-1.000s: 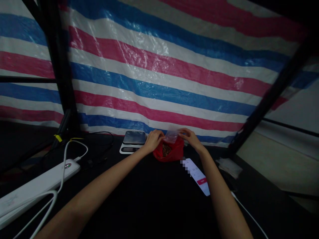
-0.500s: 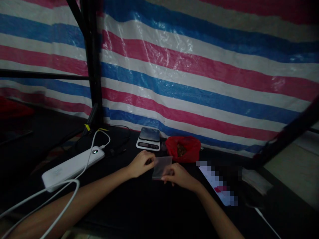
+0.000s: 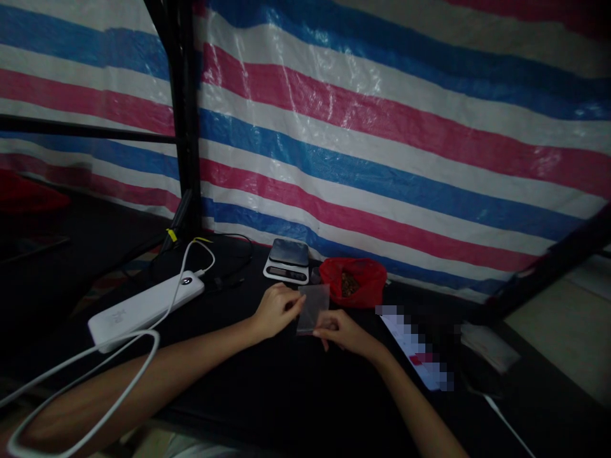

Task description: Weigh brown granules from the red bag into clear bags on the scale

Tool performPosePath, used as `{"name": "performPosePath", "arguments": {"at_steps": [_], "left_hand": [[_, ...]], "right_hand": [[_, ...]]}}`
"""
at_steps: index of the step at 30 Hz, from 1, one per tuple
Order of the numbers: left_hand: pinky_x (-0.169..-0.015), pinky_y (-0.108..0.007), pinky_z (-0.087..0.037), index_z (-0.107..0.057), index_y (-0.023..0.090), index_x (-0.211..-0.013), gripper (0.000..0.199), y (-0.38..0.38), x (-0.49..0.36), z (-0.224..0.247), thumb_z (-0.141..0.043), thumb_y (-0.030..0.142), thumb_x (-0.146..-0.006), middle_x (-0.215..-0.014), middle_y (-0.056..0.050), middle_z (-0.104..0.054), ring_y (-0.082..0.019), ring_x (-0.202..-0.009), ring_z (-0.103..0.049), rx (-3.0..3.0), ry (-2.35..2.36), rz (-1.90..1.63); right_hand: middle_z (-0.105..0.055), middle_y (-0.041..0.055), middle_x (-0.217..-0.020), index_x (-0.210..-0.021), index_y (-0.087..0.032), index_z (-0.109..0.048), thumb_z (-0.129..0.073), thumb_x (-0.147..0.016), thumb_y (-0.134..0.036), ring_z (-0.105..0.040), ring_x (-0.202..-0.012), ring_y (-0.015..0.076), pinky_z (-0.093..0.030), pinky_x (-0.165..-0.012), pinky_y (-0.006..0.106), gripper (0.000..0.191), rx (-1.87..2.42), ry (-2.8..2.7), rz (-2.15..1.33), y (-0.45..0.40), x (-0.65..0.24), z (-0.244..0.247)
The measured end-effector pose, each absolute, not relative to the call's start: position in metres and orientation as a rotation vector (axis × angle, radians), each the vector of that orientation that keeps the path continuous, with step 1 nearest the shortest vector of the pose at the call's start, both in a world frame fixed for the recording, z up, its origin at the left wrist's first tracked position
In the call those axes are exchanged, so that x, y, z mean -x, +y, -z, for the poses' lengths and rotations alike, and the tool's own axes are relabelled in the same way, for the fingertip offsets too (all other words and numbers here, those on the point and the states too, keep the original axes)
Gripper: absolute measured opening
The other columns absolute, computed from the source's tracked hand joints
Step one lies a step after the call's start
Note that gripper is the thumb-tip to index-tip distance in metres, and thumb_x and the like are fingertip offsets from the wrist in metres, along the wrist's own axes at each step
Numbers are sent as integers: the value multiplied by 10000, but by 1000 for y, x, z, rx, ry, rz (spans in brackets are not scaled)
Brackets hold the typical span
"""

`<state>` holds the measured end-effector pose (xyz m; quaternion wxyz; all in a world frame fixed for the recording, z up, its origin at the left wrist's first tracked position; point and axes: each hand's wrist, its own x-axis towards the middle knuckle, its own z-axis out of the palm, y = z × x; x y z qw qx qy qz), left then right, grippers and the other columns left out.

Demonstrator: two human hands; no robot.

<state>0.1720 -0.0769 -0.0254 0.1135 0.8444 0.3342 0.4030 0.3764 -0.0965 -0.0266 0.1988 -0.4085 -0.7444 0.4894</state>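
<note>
The fingers of the left hand (image 3: 277,310) pinch the left edge of a small clear bag (image 3: 312,308), thumb and forefinger closed on the plastic near its upper corner. The fingers of the right hand (image 3: 344,332) curl under the bag's lower right corner and grip it there. The bag hangs between the two hands just above the dark table (image 3: 286,394), nearly upright and slightly tilted; it looks flat, and whether anything is inside cannot be told in the dim light.

Both bare forearms run back from the hands toward the lower edge of the view, the left one long and slanting in from the lower left, the right one from the lower right.

Just behind the bag, near the right hand, sits a red bag (image 3: 353,282) with its mouth open and brown bits showing inside. To its left, close beside it, stands a small scale (image 3: 287,260) with a dark top plate. Farther left lies a white power bank (image 3: 146,308), with a white cable (image 3: 109,362) plugged into its end and looping toward the lower left. To the right of the right hand lies a flat white thing (image 3: 420,356), partly blurred out. A striped tarp (image 3: 382,146) in red, white and blue hangs behind the table, and a black pole (image 3: 181,114) stands before it at the left
</note>
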Motion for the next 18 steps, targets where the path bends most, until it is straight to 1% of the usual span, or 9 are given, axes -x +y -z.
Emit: {"name": "performPosePath", "arguments": {"at_steps": [3, 5, 7, 9, 10, 13, 15, 18], "left_hand": [[-638, -232, -343, -519, 154, -536, 439, -76, -171, 23, -319, 308, -894, -502, 9, -535, -97, -538, -490, -2416, 989, -1225], [-631, -230, -346, -548, 155, -567, 442, -74, -168, 20, -302, 317, -897, -514, 7, -551, -100, -550, -503, -2388, 973, -1222], [-635, -227, -351, -589, 159, -654, 392, -73, -166, 18, -329, 341, -884, -559, 7, -582, -101, -566, -519, -2413, 933, -1144], [-635, -220, -354, -609, 168, -745, 313, -74, -167, 18, -397, 371, -854, -605, 13, -605, -99, -575, -528, -2476, 873, -1002], [-631, -217, -354, -608, 172, -757, 294, -74, -168, 18, -417, 376, -845, -612, 17, -609, -96, -571, -528, -2503, 847, -933], [-624, -211, -349, -586, 170, -686, 329, -77, -174, 21, -387, 361, -865, -574, 27, -595, -88, -547, -515, -2517, 827, -842], [-636, -211, -350, -567, 165, -651, 367, -78, -176, 22, -352, 352, -883, -560, 29, -587, -85, -540, -505, -2486, 850, -868], [-655, -208, -355, -559, 159, -657, 379, -75, -175, 22, -337, 358, -891, -559, 30, -582, -82, -544, -504, -2428, 888, -932]], "right_hand": [[-566, -21, -525, -705, -131, -545, -566, -753, -382, -409, -380, 40, -262, -332, 129, 257, 1141, -2101, -1318, -96, -379, 24], [-567, -16, -523, -709, -129, -553, -569, -748, -381, -414, -380, 46, -273, -327, 132, 256, 1180, -2091, -1259, -96, -382, 21], [-567, -15, -527, -709, -128, -555, -569, -745, -382, -405, -373, 45, -275, -322, 135, 257, 1214, -2040, -1201, -97, -385, 16], [-572, -15, -541, -724, -127, -557, -560, -752, -385, -389, -363, 39, -268, -320, 136, 259, 1219, -1992, -1188, -99, -386, 12], [-574, -14, -547, -741, -126, -564, -559, -753, -387, -387, -363, 39, -265, -320, 137, 261, 1210, -1984, -1191, -100, -387, 11], [-584, -3, -567, -803, -120, -594, -554, -758, -402, -417, -387, 50, -288, -336, 146, 288, 1176, -2013, -1202, -101, -385, 10], [-602, 14, -606, -815, -114, -609, -538, -769, -418, -440, -405, 57, -321, -362, 159, 316, 1158, -2035, -1188, -101, -384, 11], [-631, 44, -669, -832, -107, -628, -510, -790, -429, -477, -433, 66, -368, -421, 182, 345, 1151, -2017, -1118, -98, -385, 11]]}}
